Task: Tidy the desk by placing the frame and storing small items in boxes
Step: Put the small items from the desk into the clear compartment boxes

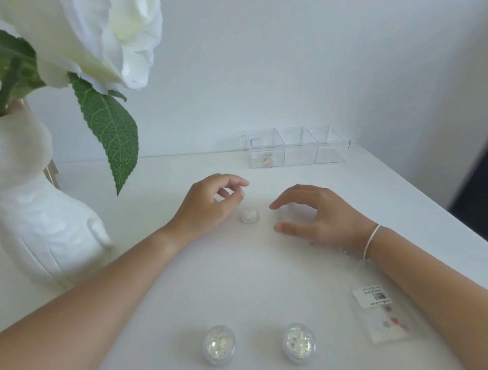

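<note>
A small clear jar of pale glitter stands on the white desk between my hands. My left hand hovers just left of it, fingers loosely curled and holding nothing. My right hand arches with thumb and fingers spread over a faint, blurred clear jar; I cannot tell whether it touches it. Two more glitter jars lie near the front edge. Three clear boxes stand in a row at the back wall, and the left box holds small items.
A white vase with a large white flower and a green leaf fills the left side. A thin gold edge shows behind the vase. A clear plastic packet with a barcode label lies under my right forearm.
</note>
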`<action>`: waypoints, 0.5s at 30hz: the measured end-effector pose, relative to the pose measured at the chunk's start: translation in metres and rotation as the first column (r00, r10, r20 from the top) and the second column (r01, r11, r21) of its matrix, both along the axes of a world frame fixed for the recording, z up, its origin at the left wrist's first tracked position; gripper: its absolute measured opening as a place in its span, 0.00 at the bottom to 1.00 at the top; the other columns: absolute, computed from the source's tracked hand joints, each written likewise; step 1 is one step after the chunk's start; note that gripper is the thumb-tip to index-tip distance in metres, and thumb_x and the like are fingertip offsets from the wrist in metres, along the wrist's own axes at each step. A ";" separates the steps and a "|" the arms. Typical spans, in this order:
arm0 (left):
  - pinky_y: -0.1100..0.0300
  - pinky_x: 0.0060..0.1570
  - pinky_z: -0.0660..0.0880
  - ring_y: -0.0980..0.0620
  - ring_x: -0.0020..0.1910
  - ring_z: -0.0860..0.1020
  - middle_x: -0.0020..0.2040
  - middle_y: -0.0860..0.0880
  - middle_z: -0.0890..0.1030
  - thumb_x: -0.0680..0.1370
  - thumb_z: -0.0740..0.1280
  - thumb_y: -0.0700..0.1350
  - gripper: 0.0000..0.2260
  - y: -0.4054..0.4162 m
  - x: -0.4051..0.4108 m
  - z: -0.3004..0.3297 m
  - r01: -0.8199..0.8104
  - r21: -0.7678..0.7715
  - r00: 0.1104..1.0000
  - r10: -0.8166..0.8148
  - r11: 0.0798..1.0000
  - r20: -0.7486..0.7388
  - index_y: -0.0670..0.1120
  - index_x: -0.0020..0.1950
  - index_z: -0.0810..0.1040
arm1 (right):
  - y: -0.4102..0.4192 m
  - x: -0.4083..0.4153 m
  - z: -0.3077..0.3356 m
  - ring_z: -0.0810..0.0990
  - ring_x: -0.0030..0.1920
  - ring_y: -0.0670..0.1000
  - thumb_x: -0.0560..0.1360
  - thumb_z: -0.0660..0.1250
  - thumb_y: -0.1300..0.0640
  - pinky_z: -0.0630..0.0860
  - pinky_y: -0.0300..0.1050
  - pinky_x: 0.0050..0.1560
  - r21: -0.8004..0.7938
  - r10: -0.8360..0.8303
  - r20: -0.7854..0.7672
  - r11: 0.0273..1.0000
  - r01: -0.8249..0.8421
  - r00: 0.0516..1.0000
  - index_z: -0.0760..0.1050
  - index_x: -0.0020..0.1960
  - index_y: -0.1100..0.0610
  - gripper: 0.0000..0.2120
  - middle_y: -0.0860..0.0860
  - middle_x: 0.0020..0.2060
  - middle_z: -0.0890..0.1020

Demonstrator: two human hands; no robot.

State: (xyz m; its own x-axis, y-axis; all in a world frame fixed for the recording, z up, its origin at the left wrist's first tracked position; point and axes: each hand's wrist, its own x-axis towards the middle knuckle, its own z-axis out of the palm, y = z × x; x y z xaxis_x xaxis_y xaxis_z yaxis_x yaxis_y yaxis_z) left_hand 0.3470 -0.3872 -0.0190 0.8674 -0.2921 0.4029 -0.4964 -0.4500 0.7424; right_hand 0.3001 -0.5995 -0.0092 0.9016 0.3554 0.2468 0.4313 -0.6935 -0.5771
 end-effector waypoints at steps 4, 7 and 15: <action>0.73 0.42 0.66 0.61 0.48 0.73 0.48 0.60 0.78 0.70 0.67 0.53 0.08 0.010 -0.013 -0.003 0.106 0.127 0.993 -0.098 0.986 -0.064 0.65 0.46 0.76 | 0.000 0.003 0.000 0.74 0.53 0.46 0.68 0.71 0.49 0.68 0.41 0.57 -0.100 0.020 0.040 0.995 -0.016 0.999 0.76 0.51 0.47 0.13 0.46 0.49 0.79; 0.79 0.41 0.63 0.63 0.48 0.72 0.47 0.59 0.79 0.70 0.70 0.52 0.07 0.007 -0.013 -0.006 0.105 0.250 0.994 -0.106 0.962 -0.011 0.60 0.47 0.78 | -0.003 0.005 -0.001 0.74 0.48 0.45 0.69 0.70 0.53 0.68 0.39 0.54 -0.072 0.008 0.107 0.997 0.000 0.994 0.77 0.49 0.48 0.09 0.46 0.43 0.79; 0.79 0.41 0.63 0.66 0.46 0.72 0.46 0.58 0.81 0.71 0.70 0.49 0.06 0.004 -0.006 -0.007 0.112 0.230 0.991 -0.126 0.967 0.049 0.60 0.45 0.78 | -0.012 0.018 -0.001 0.76 0.42 0.47 0.69 0.70 0.56 0.69 0.29 0.44 0.109 -0.120 0.234 0.989 0.096 0.965 0.77 0.46 0.49 0.07 0.41 0.40 0.77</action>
State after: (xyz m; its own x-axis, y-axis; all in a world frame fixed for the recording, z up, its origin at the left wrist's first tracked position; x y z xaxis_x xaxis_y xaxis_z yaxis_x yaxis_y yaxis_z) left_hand 0.3410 -0.3837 -0.0261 0.7957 -0.4818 0.3670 -0.5992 -0.5376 0.5933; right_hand 0.3184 -0.6118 -0.0097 0.8437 0.2235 0.4881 0.4906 -0.6903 -0.5319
